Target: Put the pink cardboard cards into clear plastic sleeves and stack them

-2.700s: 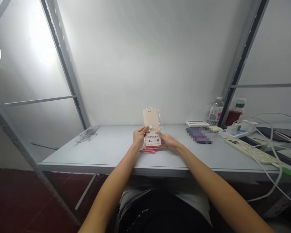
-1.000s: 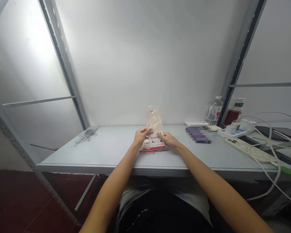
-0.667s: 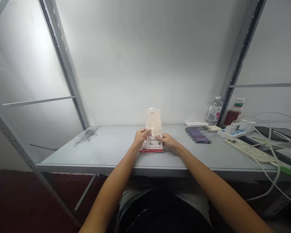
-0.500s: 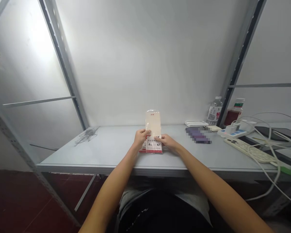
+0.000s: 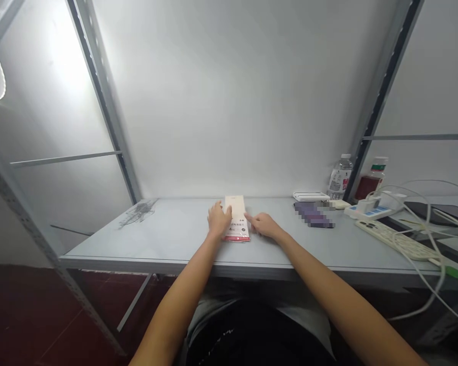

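Observation:
A flat plastic-wrapped packet (image 5: 237, 231) lies on the desk in front of me. Its upper part is cream. The lower part is white with dark print and a red band along the near edge. At the packet's left side, my left hand (image 5: 219, 219) is open, fingers spread and thumb over the edge. My right hand (image 5: 266, 224) is by the right side, index finger stretched to the packet's edge and the other fingers loosely bent. Slight blur hides whether either hand presses on the packet.
To the right are a pixelated purple item (image 5: 313, 214), a white box (image 5: 311, 196), a water bottle (image 5: 340, 179), a power strip (image 5: 368, 211), a cream keyboard-like object (image 5: 395, 239) and loose white cables (image 5: 438, 274). Dark scribble-like marks (image 5: 137, 213) show at left. Metal posts (image 5: 110, 122) frame the desk (image 5: 175, 239).
The packet was gripped in both hands with its top raised. Now it lies lower and flatter on the desk, and both hands have loosened from it toward its sides.

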The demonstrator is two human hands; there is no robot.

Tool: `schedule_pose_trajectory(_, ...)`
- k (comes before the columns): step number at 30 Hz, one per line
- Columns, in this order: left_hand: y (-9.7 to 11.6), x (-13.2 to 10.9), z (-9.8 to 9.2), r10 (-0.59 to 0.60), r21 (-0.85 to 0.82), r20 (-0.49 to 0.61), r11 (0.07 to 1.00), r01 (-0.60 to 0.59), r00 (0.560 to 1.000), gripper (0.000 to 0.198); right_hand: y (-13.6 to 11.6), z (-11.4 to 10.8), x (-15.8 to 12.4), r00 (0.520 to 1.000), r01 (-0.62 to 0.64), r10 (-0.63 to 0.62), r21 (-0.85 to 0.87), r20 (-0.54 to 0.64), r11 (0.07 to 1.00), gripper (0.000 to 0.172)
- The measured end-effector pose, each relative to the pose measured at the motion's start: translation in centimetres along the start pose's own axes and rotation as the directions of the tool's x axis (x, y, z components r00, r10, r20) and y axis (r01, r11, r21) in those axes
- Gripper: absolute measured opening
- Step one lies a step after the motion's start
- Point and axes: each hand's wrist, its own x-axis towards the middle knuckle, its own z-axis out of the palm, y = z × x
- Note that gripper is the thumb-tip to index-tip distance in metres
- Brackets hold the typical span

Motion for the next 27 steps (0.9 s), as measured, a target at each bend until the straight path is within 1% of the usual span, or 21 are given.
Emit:
schedule_pose_trajectory(2,-0.18,0.16,-0.17,-0.027,0.137,-0.012,0.99,0.028,1.0,0.049,0.38,-0.03,0.27,0.996,-0.02,0.013,-0.076,-0.092,0.997,0.063)
schedule_pose_trajectory(4,-0.34,0.31,-0.21,-0.065,0.218,0.031,0.974,0.056,0.997,0.048,0.59,-0.09,0.4,0.989,-0.018,0.005,-0.089,-0.145,0.996,0.063)
schedule_pose_trajectory(7,-0.5,0.34,-0.13,-0.114,0.318,0.108,0.945,0.074,0.988,0.051,0.61,-0.18,0.38,0.987,-0.003,-0.009,-0.073,-0.161,0.997,0.06)
schedule_pose_trajectory(10,-0.5,0.15,-0.07,-0.129,0.389,0.154,0.919,0.06,0.98,0.059,0.49,-0.21,0.28,0.989,-0.009,0.001,-0.053,-0.15,0.999,0.055)
schedule_pose_trajectory(14,-0.44,-0.1,-0.1,-0.128,0.427,0.191,0.903,0.035,0.973,0.06,0.45,-0.13,0.25,0.992,0.009,-0.014,-0.045,-0.124,0.999,0.051)
schedule_pose_trajectory(17,-0.46,-0.1,-0.13,-0.102,0.425,0.184,0.905,0.015,0.978,0.059,0.52,-0.04,0.27,0.993,0.042,-0.047,-0.047,-0.108,0.998,0.05)
schedule_pose_trajectory(23,-0.51,0.02,-0.19,-0.083,0.423,0.207,0.906,-0.012,0.975,0.044,0.5,0.02,0.19,0.995,0.046,-0.05,-0.048,-0.082,0.998,0.05)
schedule_pose_trajectory(27,-0.33,-0.07,-0.36,-0.078,0.451,0.203,0.892,-0.023,0.976,0.029,0.39,-0.01,0.12,0.997,0.042,-0.045,-0.042,-0.064,0.998,0.05)
